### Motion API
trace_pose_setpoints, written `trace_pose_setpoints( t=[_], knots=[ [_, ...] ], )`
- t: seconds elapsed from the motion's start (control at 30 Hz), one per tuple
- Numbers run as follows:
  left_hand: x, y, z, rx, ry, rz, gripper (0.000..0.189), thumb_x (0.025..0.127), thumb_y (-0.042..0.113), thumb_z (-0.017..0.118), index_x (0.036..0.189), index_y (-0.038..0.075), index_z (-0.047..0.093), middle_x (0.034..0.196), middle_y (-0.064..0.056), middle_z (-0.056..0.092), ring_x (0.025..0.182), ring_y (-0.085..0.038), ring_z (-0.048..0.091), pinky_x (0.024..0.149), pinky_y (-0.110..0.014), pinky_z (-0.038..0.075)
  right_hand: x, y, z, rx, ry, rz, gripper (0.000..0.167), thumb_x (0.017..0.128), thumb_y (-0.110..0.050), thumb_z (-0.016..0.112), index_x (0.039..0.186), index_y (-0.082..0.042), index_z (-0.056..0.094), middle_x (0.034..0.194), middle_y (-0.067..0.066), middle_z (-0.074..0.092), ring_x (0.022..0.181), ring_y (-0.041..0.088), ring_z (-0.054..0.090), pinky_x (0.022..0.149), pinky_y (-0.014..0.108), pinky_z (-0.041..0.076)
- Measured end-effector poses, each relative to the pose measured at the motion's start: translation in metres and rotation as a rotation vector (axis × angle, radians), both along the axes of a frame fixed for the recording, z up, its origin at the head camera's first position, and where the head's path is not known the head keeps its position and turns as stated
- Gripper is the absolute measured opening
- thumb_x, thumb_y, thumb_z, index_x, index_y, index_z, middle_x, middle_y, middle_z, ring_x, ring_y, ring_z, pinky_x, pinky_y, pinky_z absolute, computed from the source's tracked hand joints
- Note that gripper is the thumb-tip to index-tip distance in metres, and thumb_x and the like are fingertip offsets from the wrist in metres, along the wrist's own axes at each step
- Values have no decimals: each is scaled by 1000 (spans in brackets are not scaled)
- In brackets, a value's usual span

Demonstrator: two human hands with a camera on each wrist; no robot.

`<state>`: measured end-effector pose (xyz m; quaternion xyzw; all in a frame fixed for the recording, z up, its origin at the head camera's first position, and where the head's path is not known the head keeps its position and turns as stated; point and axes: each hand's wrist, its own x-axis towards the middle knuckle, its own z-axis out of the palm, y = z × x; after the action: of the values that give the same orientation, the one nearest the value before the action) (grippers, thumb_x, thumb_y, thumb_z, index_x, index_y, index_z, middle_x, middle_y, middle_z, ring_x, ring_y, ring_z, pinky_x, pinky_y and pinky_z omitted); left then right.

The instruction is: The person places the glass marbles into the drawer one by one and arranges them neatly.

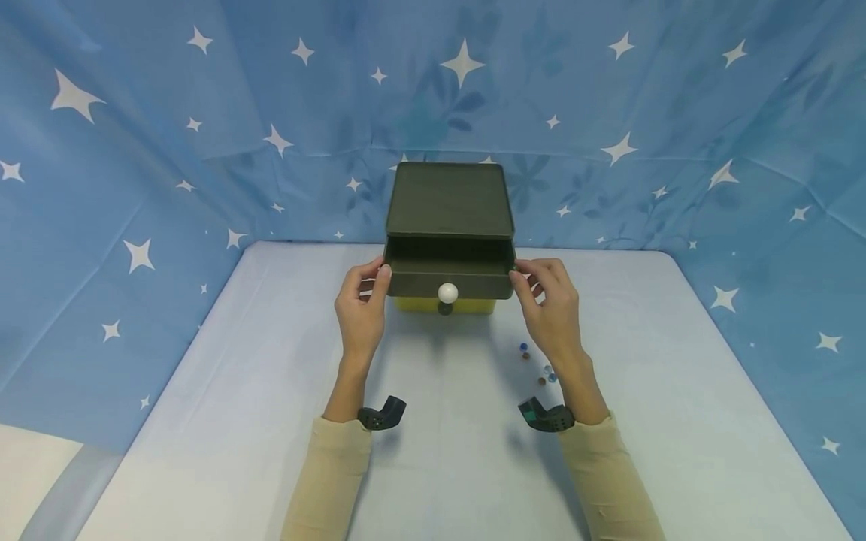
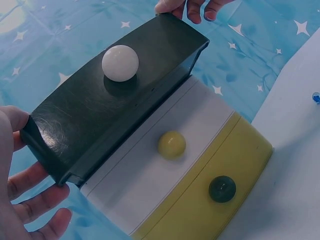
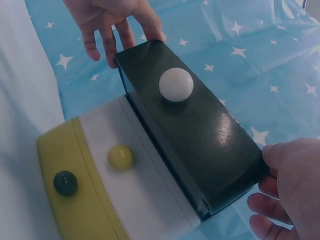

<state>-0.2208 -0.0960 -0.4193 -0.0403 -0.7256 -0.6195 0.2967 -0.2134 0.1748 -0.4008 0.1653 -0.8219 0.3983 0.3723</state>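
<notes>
A small three-drawer cabinet stands at the back of the table, with its dark green top drawer [image 1: 419,285] pulled out. That drawer bears a white knob [image 1: 448,293], and its inside shows bare in the head view. My left hand [image 1: 361,312] pinches the drawer's left front corner, thumb on the front and fingers along the side. At the right front corner, my right hand [image 1: 553,308] grips in the same way. Below, in the left wrist view, come a white drawer [image 2: 135,175] with a yellow knob [image 2: 172,145] and a yellow drawer [image 2: 250,150] with a green knob [image 2: 222,189].
Several small blue and brown beads [image 1: 524,347] lie on the white table [image 1: 271,391] beside my right forearm. A blue curtain [image 1: 325,98] with white stars hangs behind and at both sides. Each wrist wears a dark band.
</notes>
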Motion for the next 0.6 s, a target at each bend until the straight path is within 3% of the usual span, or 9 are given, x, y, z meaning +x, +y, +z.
trace_pose_setpoints(
  t=[0.43, 0.6],
  knots=[
    [0, 0, 0, 11, -5, -8, 28, 98, 29, 66, 118, 10, 71, 107, -9, 69, 90, -12, 61, 72, -22, 47, 0, 2, 1, -2, -2, 16, 23, 95, -11, 69, 115, 0, 72, 105, 16, 65, 81, 22, 59, 70, 18, 45],
    [0, -1, 0, 10, 6, -10, 28, 97, 31, 67, 117, 12, 72, 107, -7, 69, 90, -12, 61, 72, -30, 48, 2, 2, 2, 10, -18, 15, 24, 95, -11, 69, 116, 0, 71, 106, 15, 64, 83, 22, 59, 71, 20, 46]
  ],
)
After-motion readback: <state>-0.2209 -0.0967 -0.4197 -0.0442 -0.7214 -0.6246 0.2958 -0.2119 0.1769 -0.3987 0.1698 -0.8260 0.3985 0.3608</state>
